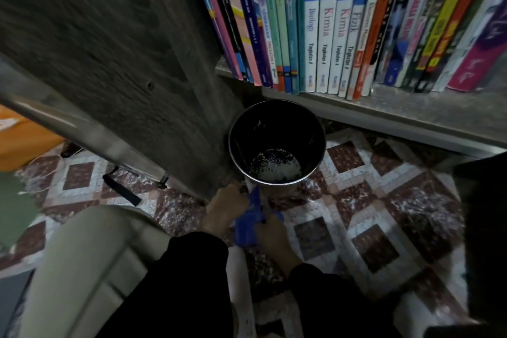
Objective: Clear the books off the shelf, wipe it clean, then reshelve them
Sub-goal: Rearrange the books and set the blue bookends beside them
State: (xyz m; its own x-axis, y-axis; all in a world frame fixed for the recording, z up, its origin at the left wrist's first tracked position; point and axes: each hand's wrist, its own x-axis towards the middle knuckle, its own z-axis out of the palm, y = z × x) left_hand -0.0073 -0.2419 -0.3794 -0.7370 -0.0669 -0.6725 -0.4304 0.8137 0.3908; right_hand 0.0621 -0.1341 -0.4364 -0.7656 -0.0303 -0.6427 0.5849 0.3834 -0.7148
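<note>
A row of upright books [340, 22] fills the grey shelf [411, 110] at the top right. Below it, on the tiled floor, stands a dark round bin [277, 143] with a metal rim. Just in front of the bin, both of my hands hold a blue cloth [251, 221]. My left hand [226, 208] grips its upper left part near the bin's rim. My right hand [274, 233] grips its right side. Both sleeves are black.
The bookcase's dark wooden side panel [123, 49] runs down the left. A beige cushioned seat [82, 269] is at the lower left, an orange box [24, 137] at far left, with a white cable and black strap [120, 189] on the patterned floor [384, 214].
</note>
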